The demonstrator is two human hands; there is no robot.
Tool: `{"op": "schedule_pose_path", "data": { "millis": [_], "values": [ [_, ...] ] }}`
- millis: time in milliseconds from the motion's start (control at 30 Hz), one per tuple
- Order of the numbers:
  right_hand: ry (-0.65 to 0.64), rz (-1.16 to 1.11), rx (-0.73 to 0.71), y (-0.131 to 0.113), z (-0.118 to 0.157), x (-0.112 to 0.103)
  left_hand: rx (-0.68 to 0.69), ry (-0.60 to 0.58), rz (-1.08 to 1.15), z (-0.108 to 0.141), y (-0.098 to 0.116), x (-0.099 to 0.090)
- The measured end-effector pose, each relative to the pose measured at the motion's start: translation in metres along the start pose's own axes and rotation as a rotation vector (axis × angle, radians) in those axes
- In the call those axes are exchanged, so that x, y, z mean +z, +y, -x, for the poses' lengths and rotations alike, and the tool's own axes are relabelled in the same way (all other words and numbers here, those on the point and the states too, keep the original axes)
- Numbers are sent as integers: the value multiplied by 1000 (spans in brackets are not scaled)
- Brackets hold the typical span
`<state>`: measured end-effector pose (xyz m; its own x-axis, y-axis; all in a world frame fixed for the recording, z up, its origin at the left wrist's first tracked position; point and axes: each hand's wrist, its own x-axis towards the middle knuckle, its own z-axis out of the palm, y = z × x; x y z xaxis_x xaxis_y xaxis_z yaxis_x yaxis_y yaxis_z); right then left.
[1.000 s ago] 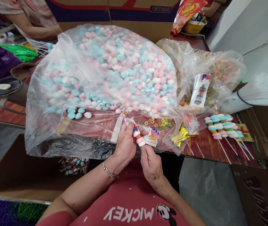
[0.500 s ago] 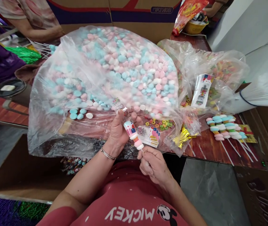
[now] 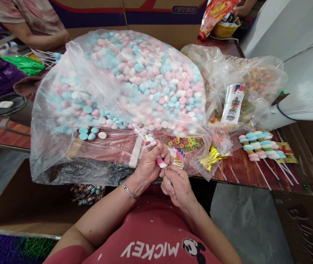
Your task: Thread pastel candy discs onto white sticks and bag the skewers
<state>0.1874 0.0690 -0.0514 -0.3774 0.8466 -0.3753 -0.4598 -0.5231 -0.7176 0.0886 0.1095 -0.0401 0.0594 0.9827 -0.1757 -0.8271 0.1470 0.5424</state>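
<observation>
Presently, candy skewer (image 3: 162,163), pink and white end showing, in printed clear sleeve (image 3: 140,129) near tabletop (image 3: 243,171) edge; left hand (image 3: 150,161) encircles it, right hand (image 3: 176,183) pinches its lower end. Shirt (image 3: 142,229) reads "MICKEY"; carton (image 3: 151,33), "24BOXES".

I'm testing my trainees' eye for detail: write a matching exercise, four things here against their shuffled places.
1. Pastel candy skewer in clear printed wrapper
2. Silver metal bracelet
3. Yellow plastic bowl
4. Shiny gold foil strips

A. Beside a red plastic packet
B. In the left hand, right hand at its lower end
C. Just left of unwrapped skewers
D. Around the left wrist

Pairs: 1-B; 2-D; 3-A; 4-C
</observation>
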Motion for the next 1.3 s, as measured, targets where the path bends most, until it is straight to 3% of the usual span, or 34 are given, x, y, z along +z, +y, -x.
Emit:
{"op": "schedule_pose_path", "data": {
  "millis": [100, 200, 367, 467, 733, 833, 1067, 1167, 1300],
  "values": [
    [-14, -19, -6, -6, -3, -2, -61, 23, -65, 8, -7, -4],
    [-69, -40, 16, -14, -1, -7, -85, 60, -108, 9, 0, -8],
    [-187, -55, 122, -17, 4, -14, 142, 149, -78, -13, 39, -9],
    [-192, -70, 146, -11, 4, -15, 175, 168, -105, -21, 48, -4],
    [-88, -73, 90, -3, -6, -7, 16, 131, -154, -3, 3, 5],
    [-85, -89, 82, -5, -7, -6, 18, 163, -113, -5, 7, -1],
    [-166, -89, 125, -7, -3, -14, 111, 285, -16, -28, 44, -12],
    [-155, -96, 120, -4, -4, -14, 105, 227, -34, -28, 39, -8],
    [-98, -96, 81, 1, -6, -8, 116, 137, -145, -17, 15, -4]
  ]
}}
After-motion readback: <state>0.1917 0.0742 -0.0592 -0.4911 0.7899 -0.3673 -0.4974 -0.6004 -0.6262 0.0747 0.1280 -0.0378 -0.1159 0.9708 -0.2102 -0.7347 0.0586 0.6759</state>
